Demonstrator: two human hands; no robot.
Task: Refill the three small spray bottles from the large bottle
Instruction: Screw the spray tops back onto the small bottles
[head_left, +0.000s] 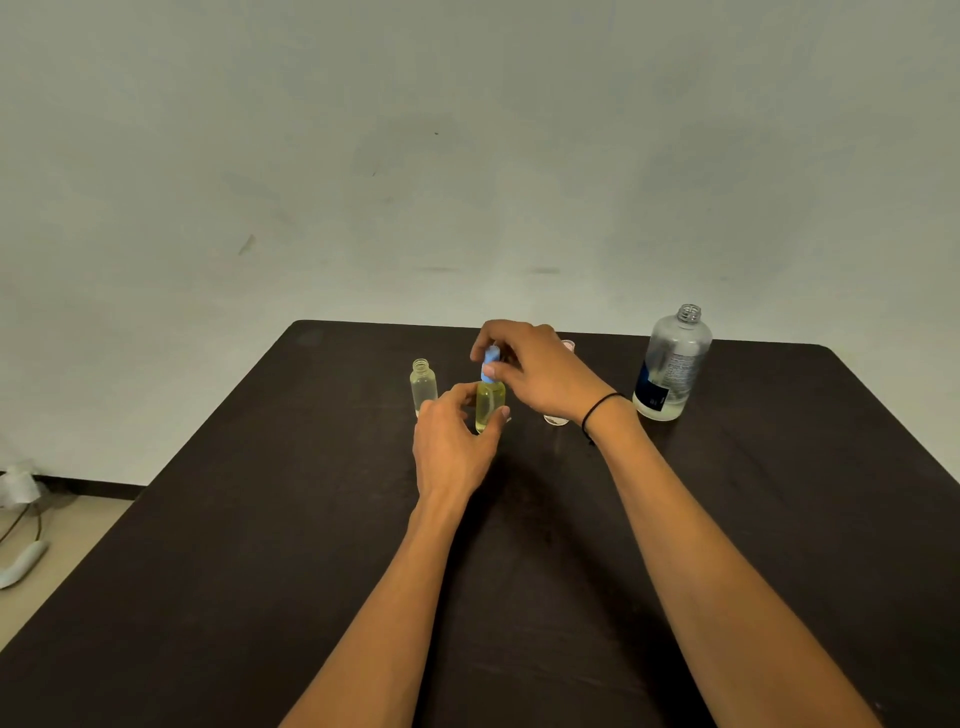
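A small yellow spray bottle (489, 408) stands mid-table on the dark table (311, 519). My left hand (451, 444) grips its body. My right hand (540, 371) pinches its blue spray cap (490, 362) from above. To the left stands a small clear bottle (423, 387) with no cap and an open threaded neck. A third small bottle (557, 418) is mostly hidden behind my right hand; only its base and a pinkish top (568, 345) show. The large clear bottle (671, 366), uncapped and nearly drained, stands at the right.
The table's far edge runs just behind the bottles, with a plain wall beyond it. On the floor at the left lie a white object (23, 564) and a cable (21, 519).
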